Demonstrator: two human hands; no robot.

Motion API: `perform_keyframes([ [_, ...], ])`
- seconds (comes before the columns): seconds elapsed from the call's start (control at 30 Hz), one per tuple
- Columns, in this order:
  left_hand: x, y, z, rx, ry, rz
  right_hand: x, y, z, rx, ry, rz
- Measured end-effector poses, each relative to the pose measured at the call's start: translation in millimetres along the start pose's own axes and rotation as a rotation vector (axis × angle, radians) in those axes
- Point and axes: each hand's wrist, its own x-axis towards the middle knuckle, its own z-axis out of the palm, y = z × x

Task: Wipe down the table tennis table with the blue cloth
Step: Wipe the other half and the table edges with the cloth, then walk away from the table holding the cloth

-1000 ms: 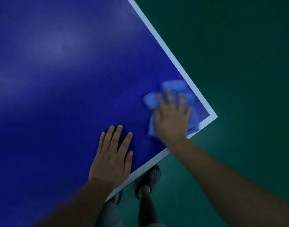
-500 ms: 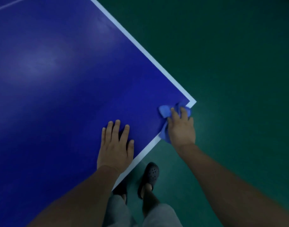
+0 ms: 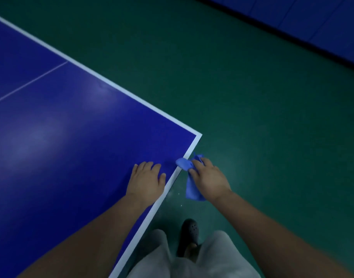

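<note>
- Light grey, loose fabric legwear (image 3: 212, 255) is covering both legs at the bottom edge.
- A black, rounded clog-style shoe with small round holes (image 3: 189, 233) is covering one foot.
- The left forearm (image 3: 87, 237) and right forearm (image 3: 282, 223) are showing bare.

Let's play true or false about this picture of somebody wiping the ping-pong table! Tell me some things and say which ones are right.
1. The left hand lies flat on the table. True.
2. The right hand grips the blue cloth. True.
3. The blue cloth is spread out in the middle of the table. False: it is bunched at the white edge near the corner, and part of it hangs off.
4. The floor is red. False: it is green.
5. The person wears a dark shoe. True.
</note>
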Motion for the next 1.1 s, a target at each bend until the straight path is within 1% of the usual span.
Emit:
perform_keyframes([
  [0.1,4,24,-26,0.064,-0.056,0.117,-8,14,-17,0.053,-0.032,0.022],
  [0.17,11,40,-47,0.065,-0.057,0.167,-12,22,-32,0.099,-0.012,0.028],
  [0.33,43,94,-95,0.113,0.026,0.314,-15,45,-84,0.141,0.094,0.035],
  [0.43,63,135,-119,0.136,0.092,0.4,-13,66,-124,0.157,0.166,0.016],
  [0.5,74,167,-133,0.144,0.112,0.44,-10,84,-152,0.143,0.185,0.01],
  [0.7,103,266,-165,0.159,0.125,0.482,2,158,-236,0.069,0.14,0.014],
  [0.83,133,322,-167,0.107,0.19,0.488,20,207,-289,0.026,0.142,-0.017],
  [0.97,166,350,-158,0.116,0.16,0.41,61,239,-314,0.01,0.115,-0.059],
  [1.1,202,351,-164,0.068,0.175,0.302,120,243,-333,0.033,0.046,-0.14],
])
